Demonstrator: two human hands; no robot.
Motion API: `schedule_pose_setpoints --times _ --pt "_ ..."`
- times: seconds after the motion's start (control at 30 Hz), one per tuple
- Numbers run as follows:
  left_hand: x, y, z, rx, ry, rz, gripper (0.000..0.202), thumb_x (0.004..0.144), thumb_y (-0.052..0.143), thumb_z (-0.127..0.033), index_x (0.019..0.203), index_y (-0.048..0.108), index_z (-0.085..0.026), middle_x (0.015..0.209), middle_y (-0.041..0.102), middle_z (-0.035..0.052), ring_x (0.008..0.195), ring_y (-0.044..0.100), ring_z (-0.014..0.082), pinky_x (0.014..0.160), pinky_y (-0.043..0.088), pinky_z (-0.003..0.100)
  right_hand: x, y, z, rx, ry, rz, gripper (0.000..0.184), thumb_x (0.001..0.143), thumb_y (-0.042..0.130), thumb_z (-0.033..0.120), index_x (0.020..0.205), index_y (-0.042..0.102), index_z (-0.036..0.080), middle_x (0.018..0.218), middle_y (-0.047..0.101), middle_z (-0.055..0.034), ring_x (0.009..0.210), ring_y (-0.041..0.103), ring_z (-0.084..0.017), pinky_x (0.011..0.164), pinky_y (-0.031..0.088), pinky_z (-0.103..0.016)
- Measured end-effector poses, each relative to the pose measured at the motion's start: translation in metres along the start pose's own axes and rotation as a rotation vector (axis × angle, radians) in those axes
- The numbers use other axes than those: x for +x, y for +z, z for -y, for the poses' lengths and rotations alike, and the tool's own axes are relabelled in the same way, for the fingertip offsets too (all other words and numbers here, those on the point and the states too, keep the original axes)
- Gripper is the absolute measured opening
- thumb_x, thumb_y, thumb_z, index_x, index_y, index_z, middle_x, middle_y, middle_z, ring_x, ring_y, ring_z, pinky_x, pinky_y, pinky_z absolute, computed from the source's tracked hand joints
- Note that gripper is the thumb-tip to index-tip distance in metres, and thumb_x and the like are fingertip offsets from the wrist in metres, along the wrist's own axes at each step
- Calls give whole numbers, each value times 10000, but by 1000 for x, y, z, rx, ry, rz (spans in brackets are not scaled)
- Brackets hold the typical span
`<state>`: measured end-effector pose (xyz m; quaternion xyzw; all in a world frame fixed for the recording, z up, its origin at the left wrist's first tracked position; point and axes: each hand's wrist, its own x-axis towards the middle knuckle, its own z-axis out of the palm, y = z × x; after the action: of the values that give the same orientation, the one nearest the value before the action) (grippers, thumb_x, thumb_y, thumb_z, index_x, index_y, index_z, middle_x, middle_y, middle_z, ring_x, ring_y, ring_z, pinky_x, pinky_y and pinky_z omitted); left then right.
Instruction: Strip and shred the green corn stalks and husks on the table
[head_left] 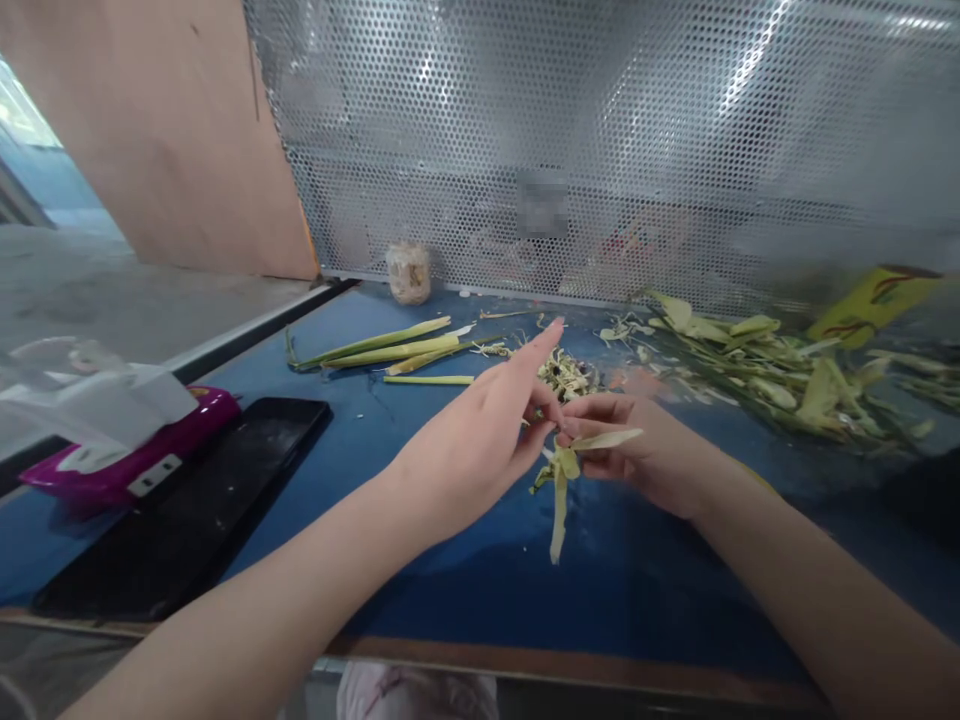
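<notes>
- Head view, clock read from the hands: the bare right hand (641,450) has its thumb and fingertips clamped on a pale yellow-green, knotted leaf strip (568,463), held above the blue tabletop (480,600), one end hanging towards six o'clock.
- The bare left hand (480,430) meets it, index finger straight towards twelve, thumb and other fingers bent close together; whether they grip the strip, I cannot tell.
- Just beyond, at twelve, a pile of small pale shredded pieces (571,378).
- At ten, long flat green-yellow leaves (390,348).
- Between two and three, a heap of yellow-green leaf scraps (780,375).
- At nine, a black phone (202,490).
</notes>
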<state>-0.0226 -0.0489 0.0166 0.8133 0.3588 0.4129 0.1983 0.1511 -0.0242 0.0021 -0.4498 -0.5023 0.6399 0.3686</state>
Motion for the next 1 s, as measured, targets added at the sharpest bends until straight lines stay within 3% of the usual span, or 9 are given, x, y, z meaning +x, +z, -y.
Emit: schedule_pose_setpoints --times 0.3,0.47,0.67,0.87,1.0 --pt "0 1 -2 -165 -66 -63 614 688 515 -78 1259 361 -239 787 624 4 771 541 145 763 411 273 -3 3 -2 -69 -78 69 134 554 727 252 603 658 147 556 576 -2 448 449 -51 417 360 -190" --pt "0 1 -4 -232 -102 -71 676 672 539 -65 1286 325 -248 771 628 -6 766 560 145 724 418 255 -3 2 -2 -117 -121 52 132 566 723 264 634 669 164 588 603 -7 487 495 -69 450 388 -201" --pt "1 1 -4 -509 -264 -247 738 636 617 -112 1297 307 -220 742 641 8 713 593 153 614 448 240 -5 1 4 -130 -325 -69 92 599 706 280 644 674 206 623 639 -9 566 576 -107 516 450 -228" --pt "3 3 -1 -685 -422 -180 845 580 690 -135 1309 262 -159 717 668 26 621 612 148 582 462 263 -8 3 4 -240 -511 -229 115 587 715 308 658 677 225 662 660 -16 620 608 -146 549 498 -269" --pt "5 5 -3 -742 -494 -188 900 560 712 -136 1320 231 -122 704 680 35 541 585 122 543 445 255 -11 7 5 -293 -570 -265 87 590 710 303 638 679 237 659 664 -14 618 612 -151 555 513 -280"
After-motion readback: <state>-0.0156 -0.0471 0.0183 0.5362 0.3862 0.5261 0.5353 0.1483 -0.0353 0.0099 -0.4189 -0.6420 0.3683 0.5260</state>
